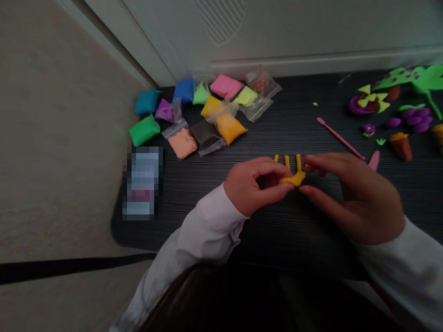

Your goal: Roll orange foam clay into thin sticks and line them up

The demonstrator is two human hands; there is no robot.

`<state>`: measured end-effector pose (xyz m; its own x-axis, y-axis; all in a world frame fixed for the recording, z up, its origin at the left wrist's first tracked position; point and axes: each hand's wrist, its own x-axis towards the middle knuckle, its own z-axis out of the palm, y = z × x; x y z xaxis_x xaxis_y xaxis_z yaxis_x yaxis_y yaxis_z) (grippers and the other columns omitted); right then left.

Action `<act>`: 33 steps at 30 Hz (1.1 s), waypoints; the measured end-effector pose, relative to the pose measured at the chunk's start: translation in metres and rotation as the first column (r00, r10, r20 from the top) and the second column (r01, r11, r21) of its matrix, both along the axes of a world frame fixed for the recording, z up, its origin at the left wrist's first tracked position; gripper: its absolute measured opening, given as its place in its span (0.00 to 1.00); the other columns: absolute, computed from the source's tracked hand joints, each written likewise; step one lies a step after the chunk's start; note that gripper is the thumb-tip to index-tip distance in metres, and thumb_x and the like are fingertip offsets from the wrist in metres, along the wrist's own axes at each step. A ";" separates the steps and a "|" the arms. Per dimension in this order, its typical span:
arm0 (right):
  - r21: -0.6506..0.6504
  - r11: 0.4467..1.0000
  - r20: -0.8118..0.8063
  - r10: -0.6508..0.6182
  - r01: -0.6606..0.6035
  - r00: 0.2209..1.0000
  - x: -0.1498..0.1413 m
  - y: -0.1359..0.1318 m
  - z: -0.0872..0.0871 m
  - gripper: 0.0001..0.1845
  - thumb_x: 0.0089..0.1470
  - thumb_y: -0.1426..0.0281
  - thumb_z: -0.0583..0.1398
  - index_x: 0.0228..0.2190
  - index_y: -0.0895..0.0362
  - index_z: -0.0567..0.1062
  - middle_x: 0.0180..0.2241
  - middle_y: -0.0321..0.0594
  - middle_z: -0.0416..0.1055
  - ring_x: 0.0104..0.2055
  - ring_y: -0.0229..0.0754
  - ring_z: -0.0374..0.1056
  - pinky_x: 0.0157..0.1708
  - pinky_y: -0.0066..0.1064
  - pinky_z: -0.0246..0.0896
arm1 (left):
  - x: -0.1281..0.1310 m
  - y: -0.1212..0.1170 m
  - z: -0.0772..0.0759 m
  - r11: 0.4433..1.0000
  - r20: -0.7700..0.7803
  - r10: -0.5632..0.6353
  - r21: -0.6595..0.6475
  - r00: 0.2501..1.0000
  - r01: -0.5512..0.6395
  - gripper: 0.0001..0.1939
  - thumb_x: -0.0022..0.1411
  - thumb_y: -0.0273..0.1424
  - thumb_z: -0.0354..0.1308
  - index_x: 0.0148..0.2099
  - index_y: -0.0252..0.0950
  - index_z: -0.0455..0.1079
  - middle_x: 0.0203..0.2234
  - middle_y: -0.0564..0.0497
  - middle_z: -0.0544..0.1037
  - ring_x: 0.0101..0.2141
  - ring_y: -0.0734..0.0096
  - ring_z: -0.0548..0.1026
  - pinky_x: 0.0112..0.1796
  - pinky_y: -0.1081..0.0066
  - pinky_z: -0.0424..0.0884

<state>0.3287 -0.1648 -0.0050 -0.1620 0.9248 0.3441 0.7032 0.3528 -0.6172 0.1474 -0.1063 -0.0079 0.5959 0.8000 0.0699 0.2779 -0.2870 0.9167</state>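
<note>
My left hand (259, 184) pinches a piece of yellow modelling clay (298, 179) between thumb and fingers. The clay is bent, with a wider right end pointing toward my right hand (360, 196). Thumb and fingertips of that hand are spread on either side of this end, with a gap showing; whether a fingertip touches the clay is hard to see. Just beyond the fingers, thin yellow clay strips (287, 162) lie side by side on the dark table (214, 221). The hands partly cover some of them.
Bagged clay in many colours, such as a pink pack (226, 86), lies at the back left. A phone (141, 184) rests at the left edge. To the right are a pink modelling tool (341, 138), purple clay grapes (417, 117) and a purple bowl (356, 106).
</note>
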 end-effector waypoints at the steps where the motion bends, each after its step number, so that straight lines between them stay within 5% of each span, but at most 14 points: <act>1: 0.006 0.999 -0.003 0.033 -0.033 0.999 -0.002 -0.002 0.001 0.20 0.46 0.70 0.60 0.44 0.50 0.68 0.41 0.40 0.70 0.41 0.43 0.66 0.40 0.36 0.62 | 0.000 -0.002 0.001 0.999 0.023 -0.024 -0.033 0.999 0.025 0.08 0.51 0.30 0.57 0.34 0.34 0.71 0.26 0.51 0.73 0.25 0.77 0.69 0.28 0.75 0.66; 10: -0.069 0.988 -0.087 0.134 -0.140 0.987 -0.010 -0.003 0.005 0.11 0.47 0.72 0.59 0.36 0.52 0.70 0.34 0.37 0.72 0.36 0.37 0.68 0.35 0.29 0.65 | -0.001 -0.006 0.000 0.926 0.115 -0.088 -0.356 0.989 0.124 0.06 0.52 0.30 0.55 0.32 0.33 0.68 0.25 0.52 0.74 0.26 0.76 0.71 0.28 0.76 0.66; 17: -0.288 0.945 -0.229 0.092 -0.158 0.969 -0.010 -0.003 0.003 0.02 0.45 0.73 0.57 0.27 0.56 0.70 0.26 0.36 0.70 0.29 0.36 0.66 0.32 0.28 0.62 | 0.003 -0.013 -0.001 0.979 0.013 -0.098 -0.179 0.995 0.099 0.04 0.49 0.29 0.56 0.26 0.33 0.68 0.18 0.55 0.70 0.20 0.80 0.66 0.23 0.78 0.60; 20: -0.331 0.927 -0.415 0.026 -0.178 0.910 -0.009 -0.005 0.005 0.02 0.46 0.71 0.57 0.26 0.57 0.69 0.24 0.35 0.68 0.27 0.35 0.65 0.27 0.26 0.61 | 0.004 -0.014 0.002 0.950 0.114 -0.091 -0.287 0.989 0.120 0.07 0.48 0.31 0.58 0.27 0.32 0.68 0.18 0.54 0.69 0.19 0.80 0.66 0.22 0.78 0.62; 24: -0.248 0.961 -0.551 -0.033 -0.126 0.834 -0.009 -0.011 0.009 0.05 0.48 0.68 0.58 0.30 0.55 0.70 0.27 0.36 0.70 0.28 0.35 0.67 0.28 0.26 0.64 | 0.005 -0.020 0.004 0.842 0.326 0.060 -0.524 0.944 0.128 0.13 0.45 0.32 0.62 0.32 0.32 0.65 0.21 0.52 0.73 0.21 0.77 0.70 0.26 0.73 0.68; 27: -0.104 0.985 -0.422 0.082 -0.138 0.903 -0.013 -0.018 0.010 0.11 0.51 0.71 0.54 0.37 0.52 0.72 0.35 0.40 0.71 0.38 0.39 0.68 0.38 0.31 0.64 | 0.005 -0.027 0.003 0.778 0.376 0.122 -0.610 0.918 0.147 0.17 0.43 0.33 0.64 0.32 0.32 0.63 0.20 0.52 0.75 0.20 0.75 0.72 0.23 0.73 0.69; 33: 0.014 0.989 -0.304 0.147 -0.150 0.941 -0.026 -0.037 0.012 0.16 0.48 0.71 0.58 0.42 0.52 0.71 0.36 0.42 0.71 0.39 0.41 0.68 0.38 0.31 0.66 | 0.000 -0.043 0.002 0.753 0.419 0.178 -0.641 0.890 0.151 0.17 0.41 0.35 0.65 0.27 0.31 0.62 0.17 0.51 0.75 0.16 0.77 0.70 0.19 0.76 0.66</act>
